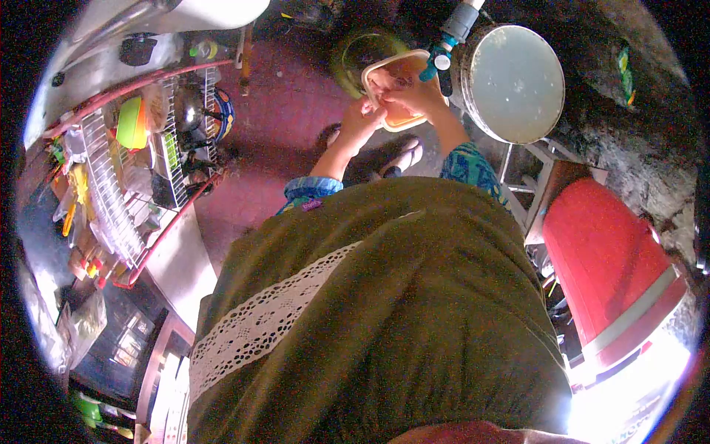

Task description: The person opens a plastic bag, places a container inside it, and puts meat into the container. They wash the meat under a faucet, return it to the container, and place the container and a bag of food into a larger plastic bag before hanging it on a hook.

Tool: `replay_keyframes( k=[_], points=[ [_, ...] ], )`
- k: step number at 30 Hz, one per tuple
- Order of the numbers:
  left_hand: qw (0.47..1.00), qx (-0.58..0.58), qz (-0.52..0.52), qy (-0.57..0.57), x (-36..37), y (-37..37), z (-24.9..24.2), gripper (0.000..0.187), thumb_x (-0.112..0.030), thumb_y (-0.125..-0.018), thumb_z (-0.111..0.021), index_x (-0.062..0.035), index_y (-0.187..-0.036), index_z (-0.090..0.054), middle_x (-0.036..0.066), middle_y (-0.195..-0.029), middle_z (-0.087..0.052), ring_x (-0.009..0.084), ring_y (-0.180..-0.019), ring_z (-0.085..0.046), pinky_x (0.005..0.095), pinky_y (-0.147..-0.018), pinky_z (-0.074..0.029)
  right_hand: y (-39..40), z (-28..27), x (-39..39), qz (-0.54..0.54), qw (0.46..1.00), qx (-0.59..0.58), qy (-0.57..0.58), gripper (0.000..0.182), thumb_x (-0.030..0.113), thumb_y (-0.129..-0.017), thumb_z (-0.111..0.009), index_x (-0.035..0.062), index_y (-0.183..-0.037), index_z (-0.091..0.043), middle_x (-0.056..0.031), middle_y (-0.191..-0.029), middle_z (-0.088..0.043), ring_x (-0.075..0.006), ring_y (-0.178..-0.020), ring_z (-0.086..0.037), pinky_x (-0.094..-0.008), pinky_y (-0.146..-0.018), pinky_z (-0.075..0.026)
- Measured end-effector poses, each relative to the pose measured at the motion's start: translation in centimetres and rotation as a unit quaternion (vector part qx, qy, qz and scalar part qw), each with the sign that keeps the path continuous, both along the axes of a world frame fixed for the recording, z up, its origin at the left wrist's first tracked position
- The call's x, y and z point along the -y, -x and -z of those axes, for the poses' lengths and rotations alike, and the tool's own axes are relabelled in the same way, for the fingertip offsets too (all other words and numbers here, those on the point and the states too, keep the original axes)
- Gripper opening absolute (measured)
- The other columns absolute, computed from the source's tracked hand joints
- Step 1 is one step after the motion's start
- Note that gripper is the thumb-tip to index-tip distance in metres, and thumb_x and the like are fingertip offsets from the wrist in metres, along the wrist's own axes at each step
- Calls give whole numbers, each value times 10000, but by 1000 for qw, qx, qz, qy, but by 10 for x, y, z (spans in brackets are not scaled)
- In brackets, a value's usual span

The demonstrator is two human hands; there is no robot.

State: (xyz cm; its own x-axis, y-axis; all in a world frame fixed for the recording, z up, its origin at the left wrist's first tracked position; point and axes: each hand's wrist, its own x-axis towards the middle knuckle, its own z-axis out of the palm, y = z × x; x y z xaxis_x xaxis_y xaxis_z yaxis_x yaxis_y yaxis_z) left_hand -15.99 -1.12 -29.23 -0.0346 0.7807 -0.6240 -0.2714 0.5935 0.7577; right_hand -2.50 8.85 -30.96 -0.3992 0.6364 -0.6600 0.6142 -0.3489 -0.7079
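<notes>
Pink, soft-looking pieces (392,76), perhaps raw meat, lie in a pale-rimmed tub (396,57) directly beneath and just ahead of the fingertips. The left hand (361,122) sits at the tub's near left edge, its fingers bent and drawn nearly together, thumb close to them; whether they pinch a piece or only the rim, I cannot tell. The right hand (416,102) reaches over the right side, fingers curled inward and only slightly parted, seemingly touching the pink stuff, though the hand hides what it may grip. Orange shows below the right fingers, inside the tub.

Such soft, probably slippery stuff would seem to call for the pads rather than the nails, with one hand steadying while the other works in small, firm moves. Working low, well inside the rim, should catch drips and loose bits; pressing hard on one edge could tip the tub. A teal tap (442,59) hangs just right of the right fingers, so the knuckles want a little room there. Beyond the left fingers is a greenish basin (347,55); farther right of the right hand stands a drum with a pale round top (516,85). Both blue patterned cuffs (314,189) sit behind the wrists, clear of the tub.
</notes>
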Motion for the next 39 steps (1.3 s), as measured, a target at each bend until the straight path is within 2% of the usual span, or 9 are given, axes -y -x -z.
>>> replay_keyframes(
  k=[5, 10, 13, 16, 23, 26, 32, 34, 39],
  points=[
    [999, -14, 19, -23, -2, 4, 5, 298, -122, -803, -569, -41, -1087, -536, 64, -1014, -578, 151, -942, -530, 293, -817, -432, -10, -42, -16, 12, 966, -107, 234, 750, 321, -570, -780, 69, -1192, -446, -55, -1100, -538, -212, -1039, -485, -363, -897, -393],
    [999, -37, 27, -21, -4, 5, 1, 286, -143, -803, -582, -44, -1070, -547, 52, -984, -589, 129, -911, -528, 286, -791, -433, 0, -27, 1, 47, 986, -131, -93, 647, 270, -554, -793, 60, -1105, -526, -33, -1008, -591, -193, -912, -551, -349, -806, -456],
    [997, -53, 37, -32, -3, 5, -2, 278, -137, -804, -580, -41, -1063, -548, 45, -962, -593, 117, -888, -527, 282, -769, -434, 4, -44, 0, 34, 998, -35, -43, 522, 264, -671, -710, 90, -1127, -525, -66, -1008, -598, -221, -917, -571, -352, -780, -475],
    [998, -52, 25, -16, 0, 5, 1, 273, -123, -799, -577, -27, -1051, -544, 41, -941, -592, 113, -874, -525, 280, -757, -434, -15, 29, -1, -42, 997, 46, -53, 525, 245, -644, -717, 27, -1089, -543, -124, -1027, -589, -217, -938, -570, -320, -788, -463],
    [999, -40, 11, -13, 2, 11, 15, 270, -101, -777, -583, -3, -1024, -536, 60, -933, -588, 137, -871, -529, 299, -752, -440, 4, -57, 17, -75, 960, 129, -235, 413, 192, -683, -661, 81, -1067, -561, -132, -1021, -584, -298, -950, -546, -382, -815, -450],
    [996, -44, 74, -1, 5, 17, 34, 398, -255, -820, -602, -19, -1112, -472, 81, -1054, -529, 164, -977, -510, 295, -826, -442, 12, -66, 35, 77, 967, 62, -235, 356, 173, -720, -609, 74, -1058, -560, -146, -1052, -562, -323, -994, -507, -396, -857, -421],
    [1000, 3, -14, 27, -6, 10, 5, 304, -114, -789, -593, -15, -1069, -529, 80, -1005, -585, 161, -927, -539, 306, -794, -442, 16, -45, 33, -101, 945, 60, -305, 299, 119, -758, -533, 103, -1056, -552, -137, -1097, -531, -296, -1012, -499, -410, -827, -439],
    [1000, -12, -14, 8, -8, 7, -2, 305, -114, -790, -593, -15, -1072, -533, 84, -1011, -589, 163, -931, -544, 307, -798, -443, 22, -34, 23, -192, 849, 141, -471, 299, 220, -801, -497, 79, -1063, -529, -146, -990, -563, -313, -910, -558, -422, -739, -468],
    [997, -78, 18, -2, -9, 6, 1, 295, -112, -781, -602, -14, -1055, -554, 96, -1000, -607, 166, -917, -562, 309, -794, -450, 26, -29, 7, -155, 857, 170, -462, 276, 237, -756, -539, 82, -984, -559, -143, -895, -593, -305, -867, -570, -421, -719, -466]
  ],
)
